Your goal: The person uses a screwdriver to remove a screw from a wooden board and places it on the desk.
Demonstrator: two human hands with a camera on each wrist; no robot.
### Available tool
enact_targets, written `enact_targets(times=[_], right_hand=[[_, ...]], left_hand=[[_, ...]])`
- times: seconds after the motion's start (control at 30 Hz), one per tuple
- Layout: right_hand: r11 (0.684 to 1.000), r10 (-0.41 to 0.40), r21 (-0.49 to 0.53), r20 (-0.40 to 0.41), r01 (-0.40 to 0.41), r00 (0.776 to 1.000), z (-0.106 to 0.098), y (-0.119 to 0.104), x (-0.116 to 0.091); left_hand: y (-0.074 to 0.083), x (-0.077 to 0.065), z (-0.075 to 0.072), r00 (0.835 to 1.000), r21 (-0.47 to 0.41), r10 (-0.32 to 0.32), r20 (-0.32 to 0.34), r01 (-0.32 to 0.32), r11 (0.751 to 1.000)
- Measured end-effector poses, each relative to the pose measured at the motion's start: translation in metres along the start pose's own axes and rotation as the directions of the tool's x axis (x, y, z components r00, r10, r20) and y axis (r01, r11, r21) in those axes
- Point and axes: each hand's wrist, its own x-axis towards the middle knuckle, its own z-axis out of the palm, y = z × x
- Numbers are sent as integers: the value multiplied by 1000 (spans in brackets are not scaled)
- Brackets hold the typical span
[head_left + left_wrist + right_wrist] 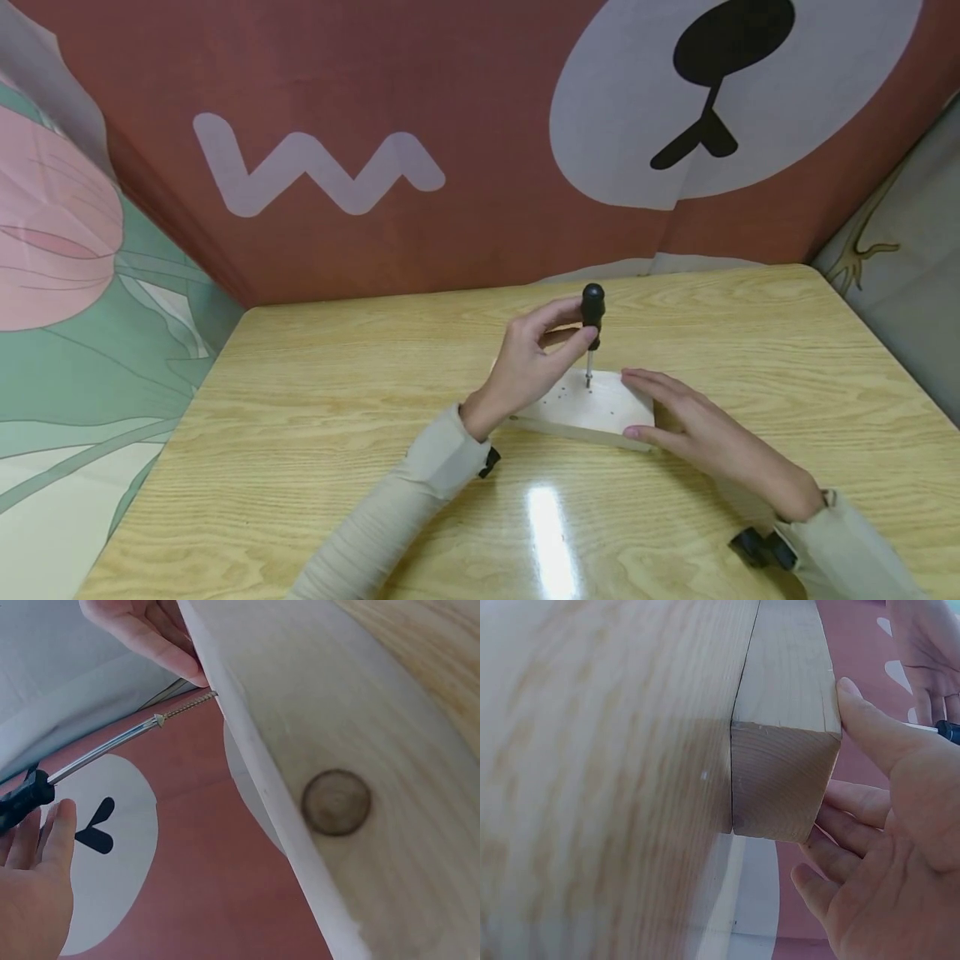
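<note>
A pale wood block point(581, 410) with several small holes lies flat on the table. My left hand point(573, 327) pinches the black handle of a screwdriver point(592, 315) that stands upright, its tip on a screw point(588, 383) in the block's top. The left wrist view shows the steel shaft point(105, 750) meeting the threaded screw point(187, 705) at the block point(300, 712), with my left hand point(41, 832) by the handle. My right hand point(637, 407) holds the block's right end, fingers over the top and thumb on the near side. Up close, the thumb point(877, 735) presses the block's end point(784, 780).
The block rests on a glossy wood-grain table point(337, 433) with a glare spot near me. Patterned cloth panels point(420, 125) wall in the back and both sides. The block has a dark knot point(336, 802).
</note>
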Motion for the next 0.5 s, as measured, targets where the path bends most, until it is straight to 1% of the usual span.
enact_targets(times=[0.13,0.27,0.43,0.5], right_hand=[[1000,6,2,1,-6,1000,-1,-1,0],[1000,15,3,4,-15,1000,-1,-1,0],[1000,8,0,4,-8,1000,-1,-1,0],[1000,7,-1,4,-7,1000,-1,0,0]], left_hand=[[1,1,0,1000,2,24,8,-25,1000],[1,2,0,999,20,42,-1,-42,999],[2,2,0,999,23,37,-24,-37,999],[2,1,0,999,24,42,-22,-41,999]])
